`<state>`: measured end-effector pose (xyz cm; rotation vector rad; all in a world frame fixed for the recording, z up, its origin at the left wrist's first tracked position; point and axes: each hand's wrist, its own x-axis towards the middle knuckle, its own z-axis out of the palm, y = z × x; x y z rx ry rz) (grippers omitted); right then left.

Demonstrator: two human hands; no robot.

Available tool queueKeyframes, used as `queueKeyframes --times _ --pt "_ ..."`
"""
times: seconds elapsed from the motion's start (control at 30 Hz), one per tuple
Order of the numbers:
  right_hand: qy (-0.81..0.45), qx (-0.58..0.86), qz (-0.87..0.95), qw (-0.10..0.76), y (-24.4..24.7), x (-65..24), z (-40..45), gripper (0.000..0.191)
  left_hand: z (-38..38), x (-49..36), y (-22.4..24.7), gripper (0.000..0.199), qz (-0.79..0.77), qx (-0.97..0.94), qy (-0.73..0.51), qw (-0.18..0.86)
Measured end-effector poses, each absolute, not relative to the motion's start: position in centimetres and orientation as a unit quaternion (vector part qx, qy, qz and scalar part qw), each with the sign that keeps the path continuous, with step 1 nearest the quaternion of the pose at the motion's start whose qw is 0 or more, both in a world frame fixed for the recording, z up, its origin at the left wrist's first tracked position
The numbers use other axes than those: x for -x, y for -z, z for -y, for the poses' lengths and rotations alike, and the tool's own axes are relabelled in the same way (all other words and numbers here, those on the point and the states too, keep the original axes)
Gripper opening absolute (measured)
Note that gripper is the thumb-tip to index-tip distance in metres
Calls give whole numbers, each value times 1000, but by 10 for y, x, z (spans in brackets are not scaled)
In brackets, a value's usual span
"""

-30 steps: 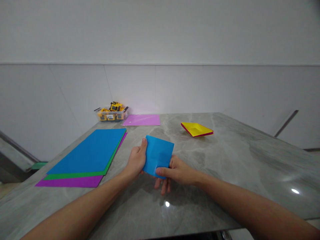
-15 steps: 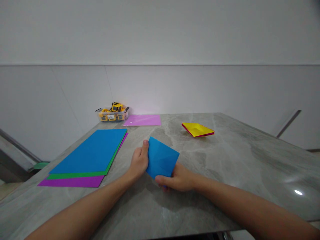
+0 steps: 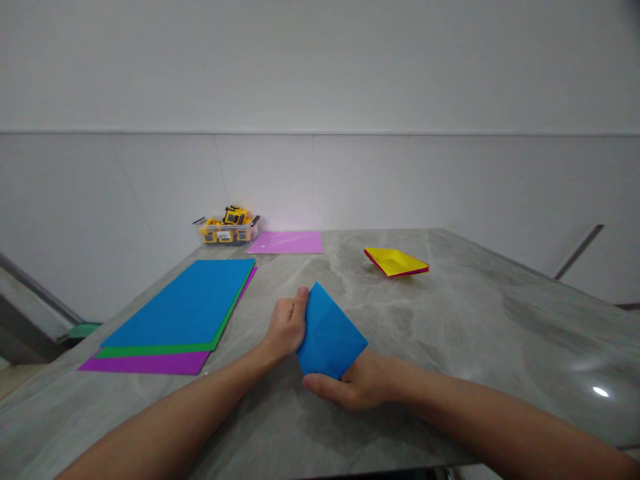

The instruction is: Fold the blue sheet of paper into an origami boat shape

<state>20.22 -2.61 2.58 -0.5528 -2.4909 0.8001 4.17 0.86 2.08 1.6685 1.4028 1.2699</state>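
Note:
A folded blue paper [image 3: 330, 333], roughly square with faint creases, is held tilted above the near middle of the table. My left hand [image 3: 289, 324] is closed on its left edge, thumb pointing up along the side. At its lower right corner my right hand [image 3: 353, 381] holds it, the thumb in front along the bottom edge and the other fingers hidden behind the paper. Farther back to the right lies a folded yellow and red paper [image 3: 397, 262], touched by neither hand.
Blue, green and purple sheets [image 3: 183, 303] lie stacked on the left of the grey marbled table [image 3: 450, 320]. Against the wall are a pink sheet [image 3: 287, 243] and a clear plastic box [image 3: 227, 233] of yellow toy vehicles.
Both hands and the blue paper have shifted slightly right and nearer to me. The paper has turned clockwise, and my right hand has moved lower on it.

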Motion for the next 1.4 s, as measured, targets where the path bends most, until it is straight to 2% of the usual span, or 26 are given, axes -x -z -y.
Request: queueKeyframes --times 0.2,0.43,0.6,0.7,0.77,0.83,0.9,0.97,1.07,1.27,1.33,1.4 --pt "-339 183 894 229 -29 -202 26 30 -8 -41 -24 63 -543 -621 -496 273" --pt "-442 252 782 358 -26 -205 12 44 -16 -31 -29 61 -554 -615 -514 225" --pt "-468 306 736 381 -16 -213 -4 61 -24 -23 -24 61 -552 -627 -491 248" --pt "-467 337 725 379 -13 -211 -6 63 -26 -22 -21 57 -548 -586 -545 242" --pt "-431 361 728 391 -12 -208 -4 65 -25 -26 -19 53 -532 -522 -600 291" --pt "-379 386 739 401 -10 -205 -3 66 -24 -31 -16 49 -512 -427 -633 393" --pt "-351 405 747 393 -9 -202 -3 67 -22 -36 -14 46 -503 -322 -628 499" --pt "-360 410 754 365 -9 -201 -1 67 -20 -39 -13 43 -517 -250 -612 545" --pt "-373 380 783 321 -12 -200 2 63 -20 -36 -13 45 -543 -260 -623 499" --pt "-347 366 808 304 -21 -203 3 53 -24 -19 -23 51 -558 -425 -662 263" --pt "-382 340 817 266 -21 -205 2 53 -24 -17 -26 51 -556 -457 -648 249" --pt "-423 287 832 216 -20 -206 3 53 -24 -18 -28 52 -557 -475 -617 290"
